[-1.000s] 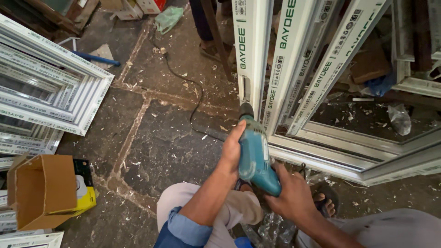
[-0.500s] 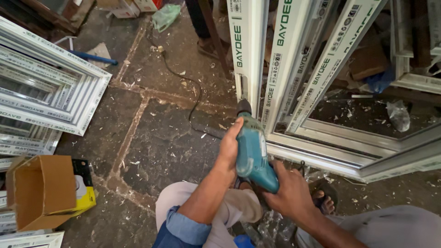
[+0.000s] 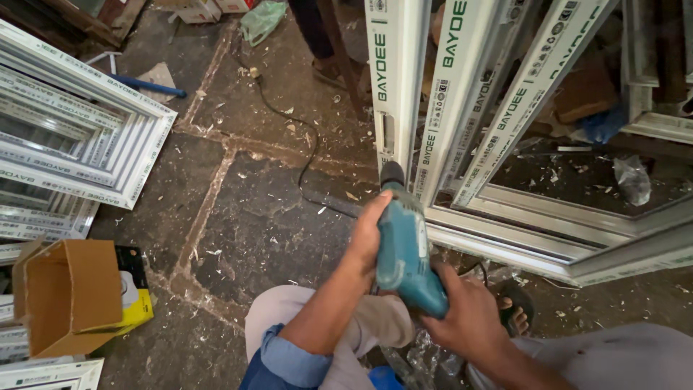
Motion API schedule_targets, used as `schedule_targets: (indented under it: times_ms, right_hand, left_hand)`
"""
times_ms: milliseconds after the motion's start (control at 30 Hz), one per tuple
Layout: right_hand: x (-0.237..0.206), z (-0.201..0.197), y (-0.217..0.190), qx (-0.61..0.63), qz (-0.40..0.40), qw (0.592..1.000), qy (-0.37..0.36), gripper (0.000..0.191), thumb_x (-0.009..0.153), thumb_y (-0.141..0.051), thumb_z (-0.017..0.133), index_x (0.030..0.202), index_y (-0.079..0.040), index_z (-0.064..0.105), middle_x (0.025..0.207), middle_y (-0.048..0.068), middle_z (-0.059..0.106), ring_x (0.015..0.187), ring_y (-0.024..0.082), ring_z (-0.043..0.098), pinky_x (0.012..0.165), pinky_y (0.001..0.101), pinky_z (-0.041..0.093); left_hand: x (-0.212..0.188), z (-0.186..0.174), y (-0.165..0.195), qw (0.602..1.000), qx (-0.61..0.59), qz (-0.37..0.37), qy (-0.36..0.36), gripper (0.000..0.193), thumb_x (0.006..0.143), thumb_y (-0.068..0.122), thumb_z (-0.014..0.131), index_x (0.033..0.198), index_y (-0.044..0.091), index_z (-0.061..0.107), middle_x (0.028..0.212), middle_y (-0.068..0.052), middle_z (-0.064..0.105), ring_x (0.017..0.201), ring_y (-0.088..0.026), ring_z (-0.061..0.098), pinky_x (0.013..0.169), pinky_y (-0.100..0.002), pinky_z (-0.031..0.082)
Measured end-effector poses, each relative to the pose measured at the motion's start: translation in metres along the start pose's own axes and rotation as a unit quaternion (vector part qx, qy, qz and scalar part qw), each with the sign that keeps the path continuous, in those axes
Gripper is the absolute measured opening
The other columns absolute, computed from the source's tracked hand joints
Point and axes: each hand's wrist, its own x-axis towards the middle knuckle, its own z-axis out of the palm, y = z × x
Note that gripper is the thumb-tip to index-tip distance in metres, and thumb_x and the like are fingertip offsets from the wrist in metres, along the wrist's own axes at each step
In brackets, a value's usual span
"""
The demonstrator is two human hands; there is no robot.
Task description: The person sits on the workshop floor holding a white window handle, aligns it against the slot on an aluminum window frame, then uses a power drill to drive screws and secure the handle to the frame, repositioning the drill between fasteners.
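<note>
Nearest, 2 hands clamped on a teal electric drill [image 3: 404,253]: right hand [image 3: 469,321] closed around the rear grip, left hand [image 3: 369,235] wrapped along the body's side. Likely dense and rigid, hard plastic shell, weight biased toward the motor; best taken at the rear handle with a 2nd steadying hold near the front, clear of the chuck. Nose pressed at the base of an upright white window-frame profile [image 3: 393,79], chuck just touching it. Black cord [image 3: 307,148] trailing over the shaving-strewn stone floor [image 3: 245,217]. Left, an open cardboard box [image 3: 68,296]; beyond, stacked white frames [image 3: 79,137].
</note>
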Motion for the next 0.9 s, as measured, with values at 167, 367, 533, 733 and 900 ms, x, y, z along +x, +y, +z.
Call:
schedule_targets:
  times_ms: [167,367,533,733,900]
  right_hand:
    - [-0.015,-0.015,-0.007,0.046,-0.002,0.998,0.046,0.082,0.059,-0.04,0.09,0.132,-0.015,0.063,0.091,0.019,0.076,0.088,0.04,0.072,0.079,0.049,0.056]
    - [-0.028,-0.02,-0.008,0.177,-0.025,0.98,0.093,0.071,0.059,-0.031,0.092,0.121,-0.01,0.067,0.096,0.016,0.077,0.088,0.031,0.079,0.078,0.0415,0.061]
    - [-0.038,-0.026,0.006,0.171,-0.161,0.968,0.09,0.08,0.054,-0.024,0.09,0.126,-0.003,0.063,0.101,0.018,0.075,0.088,0.036,0.072,0.078,0.0421,0.056]
    - [-0.05,-0.038,0.016,0.19,-0.256,0.946,0.054,0.078,0.056,-0.022,0.09,0.126,0.001,0.064,0.092,0.016,0.075,0.079,0.034,0.069,0.072,0.0428,0.055]
    - [-0.057,-0.044,0.02,0.198,-0.329,0.92,0.082,0.075,0.061,-0.023,0.088,0.127,0.002,0.062,0.098,0.015,0.074,0.082,0.033,0.071,0.076,0.0426,0.056]
  left_hand:
    - [0.012,-0.006,0.006,0.947,0.273,0.165,0.04,0.059,0.104,0.057,0.043,0.091,0.009,0.073,0.08,-0.01,0.073,0.072,-0.019,0.069,0.066,-0.033,0.056]
    - [0.033,-0.036,0.038,0.867,0.366,0.244,0.233,0.078,0.107,0.06,0.032,0.08,0.0,0.073,0.071,-0.016,0.072,0.065,-0.026,0.069,0.064,-0.04,0.054]
    - [0.077,-0.063,0.021,0.95,0.088,0.27,0.129,0.039,0.101,0.026,0.055,0.128,-0.001,0.065,0.112,-0.016,0.068,0.095,-0.024,0.062,0.084,-0.039,0.049]
    - [0.144,-0.043,-0.031,0.74,0.356,0.564,0.08,0.065,0.08,-0.005,0.064,0.144,-0.002,0.052,0.138,-0.017,0.062,0.128,-0.025,0.059,0.11,-0.036,0.045]
    - [0.138,-0.038,-0.01,0.882,0.333,0.304,0.137,0.083,0.079,-0.012,0.064,0.154,0.007,0.032,0.142,-0.013,0.056,0.114,-0.024,0.06,0.093,-0.036,0.056]
